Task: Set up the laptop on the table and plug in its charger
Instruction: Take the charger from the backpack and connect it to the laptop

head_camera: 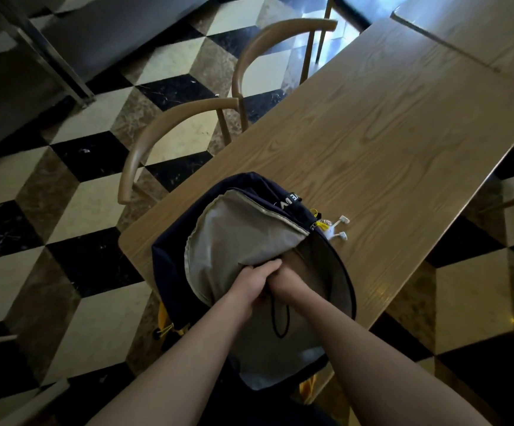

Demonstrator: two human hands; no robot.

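Plainly the work is at its first step: getting the laptop out of the backpack point(218, 229), which lies unzipped at the near left corner of the bench point(403, 133), its bottom overhanging the near edge. The left hand point(251, 282) has its fingers curled over the edge of the grey lining, holding the mouth apart. The right hand point(283, 281) reaches down into the opening; its fingers are out of sight inside, so whether it has hold of anything cannot be told. No laptop and no charger can be seen; the judgement is that both are inside the bag. The next move likely calls for the right hand to find the laptop's edge and draw it up while the left keeps the bag open and steady, then to lay it on the bare wood further along the bench. A thin black cord loop point(280, 318) hangs below the hands; what it belongs to is unclear. Small white earbuds point(341, 227) lie just beside the bag's zip pulls.
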